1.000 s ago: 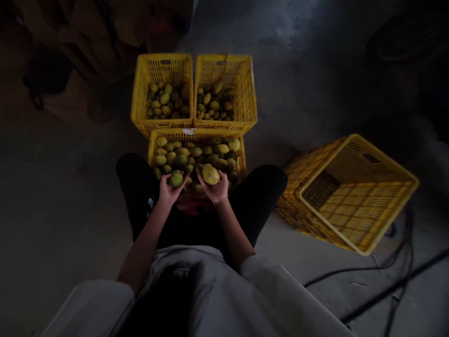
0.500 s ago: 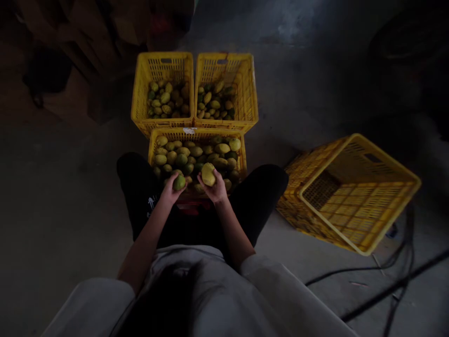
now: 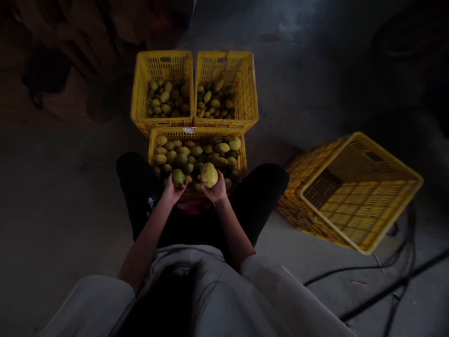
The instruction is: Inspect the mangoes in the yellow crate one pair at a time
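My left hand (image 3: 173,191) is closed around a green lemon (image 3: 178,177), whose rounded top shows above the fingers. In my right hand (image 3: 216,189) sits a larger, pale yellow lemon (image 3: 209,174), gripped from below and the side. Both hands are over the near part of a yellow plastic crate (image 3: 152,145) that stands between my knees. Many yellow and green lemons (image 3: 183,150) lie in this crate, some of them hidden behind my hands.
Beyond it, a left crate (image 3: 134,93) and a right crate (image 3: 255,93) stand side by side, both holding smaller lemons. A tilted yellow crate (image 3: 361,206) lies on the floor at right, near black cables (image 3: 396,285). Cardboard boxes (image 3: 75,96) are at the dark upper left.
Both lemons have been turned in my hands, so the yellow one shows another side and the green one sits slightly higher. The crates have not moved.
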